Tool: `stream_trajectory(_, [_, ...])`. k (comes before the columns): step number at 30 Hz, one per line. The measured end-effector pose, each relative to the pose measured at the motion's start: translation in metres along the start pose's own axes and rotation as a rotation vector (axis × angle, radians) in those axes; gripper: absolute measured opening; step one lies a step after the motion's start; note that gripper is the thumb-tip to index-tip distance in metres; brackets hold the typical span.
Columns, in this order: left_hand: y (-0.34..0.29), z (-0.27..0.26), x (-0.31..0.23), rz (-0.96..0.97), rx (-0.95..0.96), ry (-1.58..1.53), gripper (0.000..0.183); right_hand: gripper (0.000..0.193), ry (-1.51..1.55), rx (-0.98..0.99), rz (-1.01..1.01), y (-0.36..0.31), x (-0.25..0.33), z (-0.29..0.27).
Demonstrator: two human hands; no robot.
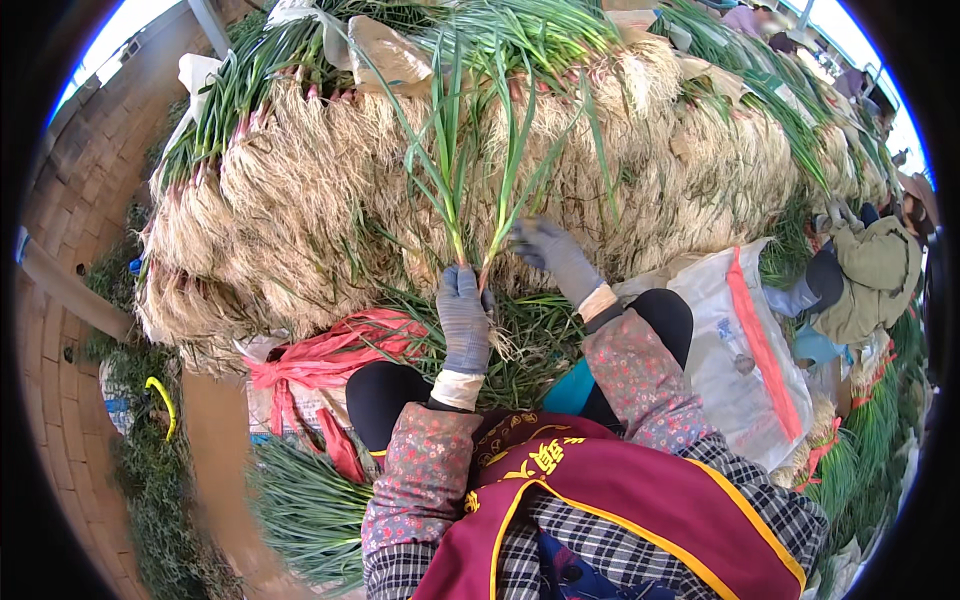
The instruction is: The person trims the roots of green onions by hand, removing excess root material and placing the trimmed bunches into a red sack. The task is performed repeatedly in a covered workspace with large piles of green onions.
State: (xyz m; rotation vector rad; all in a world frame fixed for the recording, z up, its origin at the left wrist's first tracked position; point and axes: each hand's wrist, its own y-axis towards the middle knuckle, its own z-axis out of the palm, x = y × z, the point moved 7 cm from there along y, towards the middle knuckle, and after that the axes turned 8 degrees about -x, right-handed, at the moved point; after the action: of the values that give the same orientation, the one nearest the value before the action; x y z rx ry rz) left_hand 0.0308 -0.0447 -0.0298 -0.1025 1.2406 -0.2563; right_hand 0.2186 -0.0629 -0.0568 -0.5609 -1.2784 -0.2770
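Observation:
My left hand (pixel 463 318), in a grey knit glove, is closed around the lower stems of green garlic stalks (pixel 455 215), whose long leaves stand up and fan apart. Pale roots hang out beside that hand. My right hand (pixel 552 252), gloved the same way, is just right of the stalks with its fingers curled close to their leaves. What its fingertips pinch, if anything, is too small to make out. Beneath both hands lies a heap of loose green leaves (pixel 535 335).
A long pile of green garlic with matted pale roots (pixel 330 180) rises ahead. Red plastic strips (pixel 340 350) lie at left, above a green bundle (pixel 308 510). A white sack with a red stripe (pixel 745 350) is at right, near another seated person (pixel 870 270).

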Motion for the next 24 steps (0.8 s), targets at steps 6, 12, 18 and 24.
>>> stream_trajectory(6, [-0.009,0.011,0.023,-0.082,0.042,-0.133,0.021,0.036,-0.048,0.173,0.128,0.006,-0.013,0.057])
stream_trajectory(12, [-0.005,0.005,0.022,0.077,-0.075,-0.092,0.021,0.019,0.530,-0.070,0.155,0.011,-0.040,0.065])
stream_trajectory(18, [-0.006,-0.001,0.012,-0.077,-0.032,-0.312,0.019,0.034,-0.602,0.471,-0.143,0.002,-0.017,0.026])
stream_trajectory(24, [-0.013,0.003,-0.021,0.322,0.515,1.359,0.043,0.040,0.004,0.243,0.154,-0.020,-0.013,0.084])
